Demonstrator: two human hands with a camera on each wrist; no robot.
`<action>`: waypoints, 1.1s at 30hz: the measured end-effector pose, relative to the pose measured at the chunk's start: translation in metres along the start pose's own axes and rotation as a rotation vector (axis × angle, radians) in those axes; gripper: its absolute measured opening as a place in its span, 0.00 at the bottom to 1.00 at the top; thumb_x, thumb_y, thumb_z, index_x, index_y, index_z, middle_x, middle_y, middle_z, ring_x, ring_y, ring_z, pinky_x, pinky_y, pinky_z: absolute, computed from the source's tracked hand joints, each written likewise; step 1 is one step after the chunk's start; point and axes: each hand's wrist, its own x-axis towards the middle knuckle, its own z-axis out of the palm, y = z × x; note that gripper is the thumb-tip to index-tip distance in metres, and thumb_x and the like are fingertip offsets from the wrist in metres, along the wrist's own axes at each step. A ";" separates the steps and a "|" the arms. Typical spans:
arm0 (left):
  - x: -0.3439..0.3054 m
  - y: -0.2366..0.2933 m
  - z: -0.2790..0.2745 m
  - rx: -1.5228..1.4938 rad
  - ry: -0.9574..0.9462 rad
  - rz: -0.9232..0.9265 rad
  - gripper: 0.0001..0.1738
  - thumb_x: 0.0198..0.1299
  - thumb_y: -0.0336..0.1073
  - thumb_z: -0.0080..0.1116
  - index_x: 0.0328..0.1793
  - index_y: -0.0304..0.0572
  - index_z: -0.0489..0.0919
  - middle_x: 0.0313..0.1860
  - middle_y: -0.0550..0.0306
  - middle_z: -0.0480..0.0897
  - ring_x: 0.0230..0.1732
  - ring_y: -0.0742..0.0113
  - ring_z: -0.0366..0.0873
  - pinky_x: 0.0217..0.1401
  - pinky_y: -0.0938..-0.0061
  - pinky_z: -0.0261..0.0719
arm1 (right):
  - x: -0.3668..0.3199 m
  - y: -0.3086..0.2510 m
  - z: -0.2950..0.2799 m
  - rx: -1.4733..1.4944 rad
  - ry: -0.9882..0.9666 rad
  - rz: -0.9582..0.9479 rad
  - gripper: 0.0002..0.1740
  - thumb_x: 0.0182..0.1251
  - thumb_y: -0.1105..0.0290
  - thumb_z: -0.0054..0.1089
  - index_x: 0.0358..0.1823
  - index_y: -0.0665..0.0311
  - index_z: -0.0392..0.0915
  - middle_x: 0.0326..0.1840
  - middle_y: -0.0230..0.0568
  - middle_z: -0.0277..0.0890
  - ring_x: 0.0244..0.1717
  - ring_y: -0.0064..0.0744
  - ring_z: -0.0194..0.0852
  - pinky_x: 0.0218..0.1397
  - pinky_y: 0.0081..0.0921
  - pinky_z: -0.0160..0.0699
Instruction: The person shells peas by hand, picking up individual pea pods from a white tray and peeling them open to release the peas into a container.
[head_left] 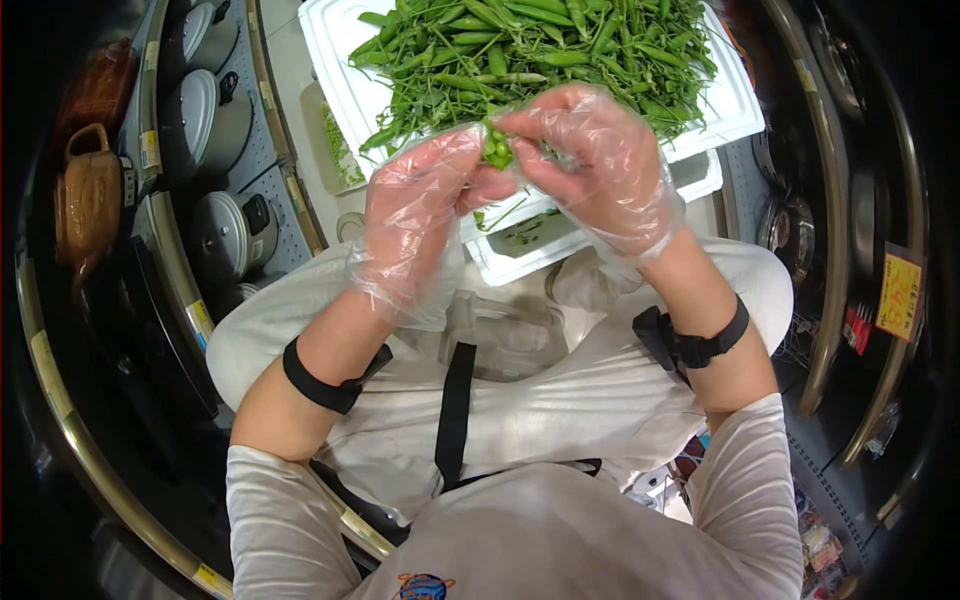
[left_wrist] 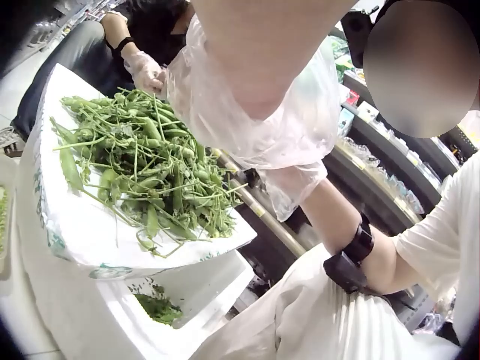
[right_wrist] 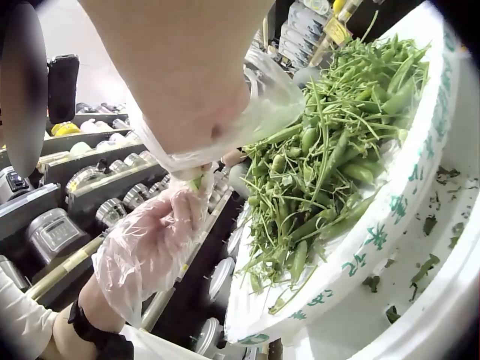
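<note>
- Clear plastic gloves (head_left: 645, 210) are covering both hands.
- Left hand (head_left: 425, 185) is pinching an opened green pod (head_left: 498, 150) between thumb and fingers.
- Right hand (head_left: 595, 150) is pinching the same pod from the right, fingers bent.
- That pod is showing round peas near the near edge of a white foam tray (head_left: 330, 45).
- Heaped green pods (head_left: 560, 58) are lying on the tray, farther away.
- Loose peas (head_left: 343, 150) are sitting in a container at far left.
</note>
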 end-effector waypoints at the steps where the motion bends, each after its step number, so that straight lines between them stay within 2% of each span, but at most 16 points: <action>1: 0.000 -0.001 -0.003 -0.002 0.004 0.001 0.19 0.69 0.37 0.60 0.58 0.28 0.77 0.39 0.50 0.85 0.37 0.66 0.86 0.45 0.75 0.84 | 0.003 -0.002 -0.001 0.004 -0.043 -0.006 0.15 0.52 0.75 0.68 0.43 0.60 0.85 0.33 0.40 0.78 0.35 0.40 0.79 0.39 0.33 0.81; 9: 0.003 -0.002 -0.012 0.007 -0.019 0.044 0.17 0.67 0.36 0.62 0.55 0.28 0.79 0.38 0.52 0.86 0.36 0.67 0.85 0.43 0.76 0.84 | 0.013 -0.008 -0.006 0.076 -0.173 0.004 0.13 0.53 0.73 0.70 0.42 0.64 0.85 0.35 0.45 0.81 0.38 0.46 0.81 0.42 0.35 0.82; 12: 0.003 -0.002 -0.012 0.005 0.035 -0.005 0.17 0.66 0.35 0.63 0.54 0.28 0.80 0.38 0.53 0.85 0.36 0.68 0.85 0.43 0.76 0.84 | 0.013 -0.004 -0.004 0.084 -0.188 -0.072 0.14 0.53 0.72 0.71 0.43 0.64 0.84 0.37 0.46 0.81 0.41 0.46 0.80 0.44 0.35 0.82; 14: 0.003 -0.001 -0.011 0.031 0.030 -0.009 0.16 0.66 0.35 0.63 0.53 0.28 0.81 0.38 0.54 0.85 0.36 0.68 0.85 0.43 0.76 0.84 | 0.011 -0.004 -0.002 0.042 -0.210 -0.080 0.17 0.53 0.71 0.74 0.45 0.61 0.83 0.40 0.41 0.82 0.41 0.41 0.82 0.40 0.31 0.82; 17: 0.003 -0.002 -0.009 0.076 0.021 -0.011 0.16 0.67 0.36 0.63 0.52 0.28 0.81 0.38 0.54 0.85 0.36 0.70 0.84 0.43 0.77 0.83 | 0.008 0.002 0.001 0.058 -0.218 -0.145 0.19 0.53 0.72 0.74 0.46 0.64 0.78 0.41 0.43 0.81 0.42 0.44 0.82 0.41 0.33 0.83; 20: 0.003 -0.006 -0.011 0.068 0.015 -0.010 0.15 0.67 0.36 0.62 0.52 0.28 0.82 0.37 0.55 0.85 0.36 0.71 0.83 0.43 0.77 0.82 | 0.011 -0.007 0.000 0.017 -0.306 -0.025 0.21 0.52 0.72 0.74 0.47 0.65 0.76 0.42 0.45 0.79 0.41 0.48 0.80 0.41 0.35 0.82; 24: 0.003 -0.008 -0.010 0.053 0.007 -0.038 0.15 0.68 0.35 0.61 0.52 0.28 0.82 0.37 0.56 0.85 0.36 0.73 0.81 0.44 0.77 0.81 | 0.003 -0.003 0.008 -0.020 -0.288 0.015 0.22 0.51 0.71 0.74 0.47 0.65 0.76 0.42 0.46 0.78 0.40 0.49 0.79 0.41 0.36 0.82; 30: 0.006 -0.008 -0.003 0.048 -0.065 -0.054 0.15 0.69 0.37 0.61 0.51 0.30 0.82 0.37 0.56 0.85 0.37 0.72 0.81 0.45 0.76 0.82 | 0.004 0.002 0.003 -0.026 -0.252 -0.022 0.19 0.52 0.73 0.71 0.46 0.63 0.77 0.40 0.44 0.79 0.37 0.45 0.79 0.39 0.35 0.81; 32: 0.006 -0.008 0.003 0.048 -0.053 -0.045 0.15 0.68 0.37 0.61 0.51 0.30 0.82 0.38 0.56 0.85 0.37 0.72 0.82 0.46 0.75 0.83 | 0.004 0.006 -0.002 0.054 -0.196 0.046 0.16 0.51 0.74 0.70 0.43 0.64 0.79 0.35 0.42 0.78 0.32 0.38 0.78 0.36 0.29 0.80; 33: 0.006 -0.008 0.006 0.045 -0.039 -0.034 0.15 0.68 0.38 0.61 0.51 0.30 0.82 0.39 0.55 0.85 0.37 0.71 0.82 0.47 0.75 0.84 | 0.005 0.006 -0.004 0.052 -0.194 0.048 0.16 0.51 0.74 0.70 0.43 0.64 0.79 0.35 0.42 0.78 0.32 0.38 0.78 0.36 0.29 0.80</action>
